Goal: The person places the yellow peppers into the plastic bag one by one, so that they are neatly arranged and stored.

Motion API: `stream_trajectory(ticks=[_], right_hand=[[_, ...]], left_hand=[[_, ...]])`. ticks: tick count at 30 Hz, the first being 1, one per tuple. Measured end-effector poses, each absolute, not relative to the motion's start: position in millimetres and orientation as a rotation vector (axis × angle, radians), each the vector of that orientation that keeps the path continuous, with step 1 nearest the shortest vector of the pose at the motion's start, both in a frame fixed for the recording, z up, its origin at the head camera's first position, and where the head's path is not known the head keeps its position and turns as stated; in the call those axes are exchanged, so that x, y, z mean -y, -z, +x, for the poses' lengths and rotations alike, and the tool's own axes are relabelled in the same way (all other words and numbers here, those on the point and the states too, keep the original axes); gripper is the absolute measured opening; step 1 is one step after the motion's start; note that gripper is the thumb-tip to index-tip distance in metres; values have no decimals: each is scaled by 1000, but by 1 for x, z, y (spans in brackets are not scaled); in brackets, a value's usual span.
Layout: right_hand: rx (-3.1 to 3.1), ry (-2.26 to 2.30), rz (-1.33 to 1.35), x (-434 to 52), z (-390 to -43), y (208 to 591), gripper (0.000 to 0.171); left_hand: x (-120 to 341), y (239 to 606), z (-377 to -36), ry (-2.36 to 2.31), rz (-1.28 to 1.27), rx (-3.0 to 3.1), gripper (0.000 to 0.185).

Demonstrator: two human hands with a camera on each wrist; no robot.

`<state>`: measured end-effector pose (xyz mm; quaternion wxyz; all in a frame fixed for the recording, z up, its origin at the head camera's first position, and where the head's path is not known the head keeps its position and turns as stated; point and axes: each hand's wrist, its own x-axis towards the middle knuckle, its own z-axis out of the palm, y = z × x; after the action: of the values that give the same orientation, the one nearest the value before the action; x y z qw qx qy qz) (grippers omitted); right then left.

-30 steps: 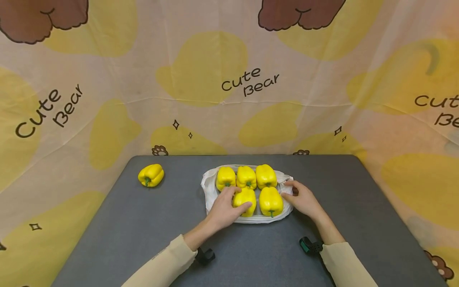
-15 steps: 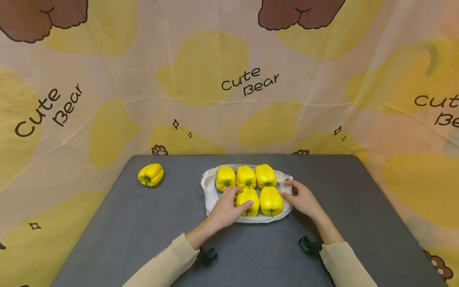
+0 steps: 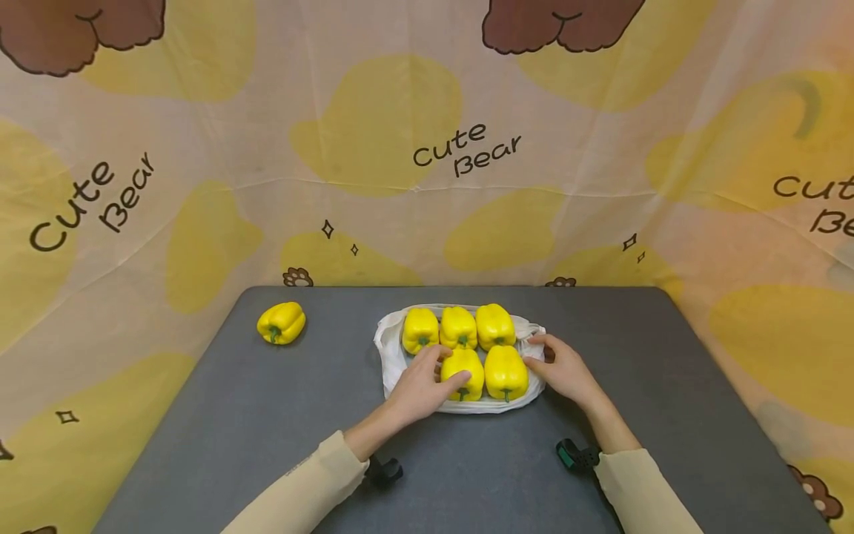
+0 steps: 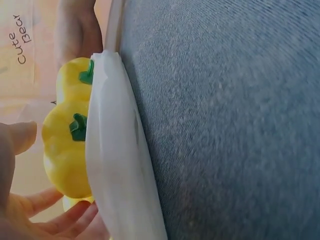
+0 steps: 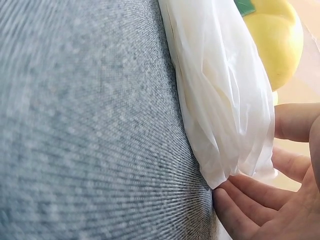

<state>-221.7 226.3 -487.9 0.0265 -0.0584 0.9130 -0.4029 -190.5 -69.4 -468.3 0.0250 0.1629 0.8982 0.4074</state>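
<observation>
Several yellow bell peppers sit in a rolled-down white plastic bag (image 3: 390, 363), three along the back and two in front. My left hand (image 3: 416, 386) curves loosely about the front left pepper (image 3: 465, 371). In the left wrist view its thumb (image 4: 22, 136) stands a little off the pepper, while the fingers reach low along the pepper's side at the bag's rim. My right hand (image 3: 565, 373) holds the bag's right side, with the thumb (image 5: 295, 121) at the rim and fingertips low on the outside. The front right pepper (image 3: 505, 372) lies beside that hand.
One more yellow bell pepper (image 3: 282, 323) lies on the grey table (image 3: 320, 371) at the far left. A printed cloth (image 3: 373, 133) hangs behind the table and along its sides. Black wrist cameras (image 3: 577, 455) stick out below both wrists.
The front left pepper has shifted slightly right, closer to the front right one. My left hand has edged right with it, and the thumb overlaps it less. The right hand stays put.
</observation>
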Motion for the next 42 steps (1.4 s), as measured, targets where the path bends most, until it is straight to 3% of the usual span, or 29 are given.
stream_trajectory(ticks=[26, 42], right_hand=[[-2824, 1253, -196, -227, -223, 490, 51], [-2815, 1256, -192, -226, -221, 488, 52]], left_hand=[[120, 442, -205, -1370, 663, -2972, 15], [171, 441, -217, -1381, 534, -3091, 18]])
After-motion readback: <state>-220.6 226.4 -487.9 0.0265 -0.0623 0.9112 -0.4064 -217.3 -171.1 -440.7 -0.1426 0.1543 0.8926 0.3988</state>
